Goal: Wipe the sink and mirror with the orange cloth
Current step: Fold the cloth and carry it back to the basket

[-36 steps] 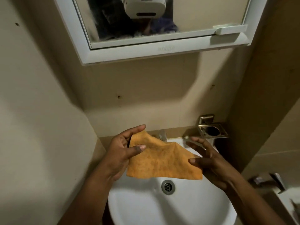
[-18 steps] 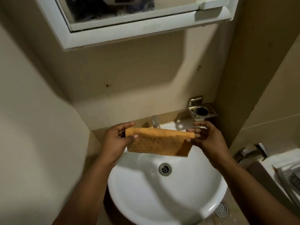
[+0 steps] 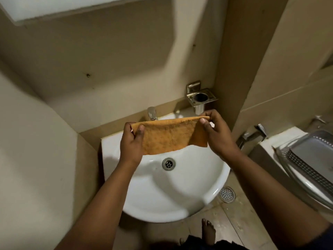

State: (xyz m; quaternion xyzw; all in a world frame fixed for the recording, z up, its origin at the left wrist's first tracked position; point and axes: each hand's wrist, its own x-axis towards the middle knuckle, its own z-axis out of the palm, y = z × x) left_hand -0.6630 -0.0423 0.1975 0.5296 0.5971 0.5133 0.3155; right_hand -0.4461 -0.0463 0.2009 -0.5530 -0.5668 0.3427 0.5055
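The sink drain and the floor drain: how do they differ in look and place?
The sink drain sits in the white basin, below the orange cloth; the floor drain lies on the floor, right of the basin. The sink drain shows a few large holes inside a shiny ring; the floor drain has many small holes. Both are round and metal.

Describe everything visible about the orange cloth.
The orange cloth is a thin, textured rag, looking like microfibre or terry, folded over along its top edge so it hangs as a doubled band. It is stretched level above the white sink, just in front of the tap, not touching the basin. The left hand pinches its left end, the right hand its right; a back layer shows at the right.
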